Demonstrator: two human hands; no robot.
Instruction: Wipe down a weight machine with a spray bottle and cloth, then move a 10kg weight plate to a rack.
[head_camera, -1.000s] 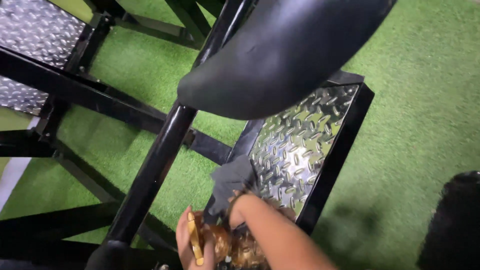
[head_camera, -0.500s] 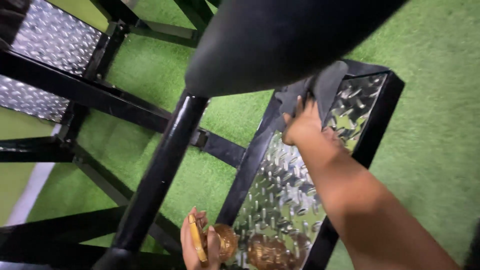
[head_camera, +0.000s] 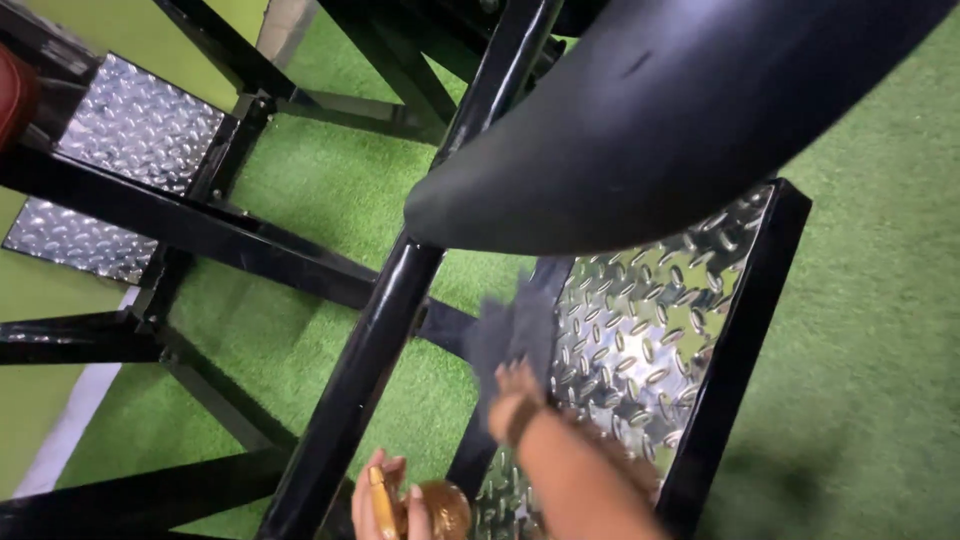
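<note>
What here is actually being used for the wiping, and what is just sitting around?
In use:
- right hand, holding the dark grey cloth
- shiny metal tread plate, which the cloth rests on
- left hand, holding an amber bottle

Just around:
- black padded seat
- black steel frame tube
- green turf
- second tread plate

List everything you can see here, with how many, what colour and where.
cloth: one, dark grey, on the near plate's left edge
near tread plate: one, shiny silver in a black frame, centre right
far tread plates: two, silver, upper left
pad: one, black, top right, over the near plate
frame bars: several, black, crossing left and centre
turf: green, underneath everything
bottle: one, amber with a gold top, bottom centre
right hand: pressing the cloth
left hand: holding the bottle
</note>
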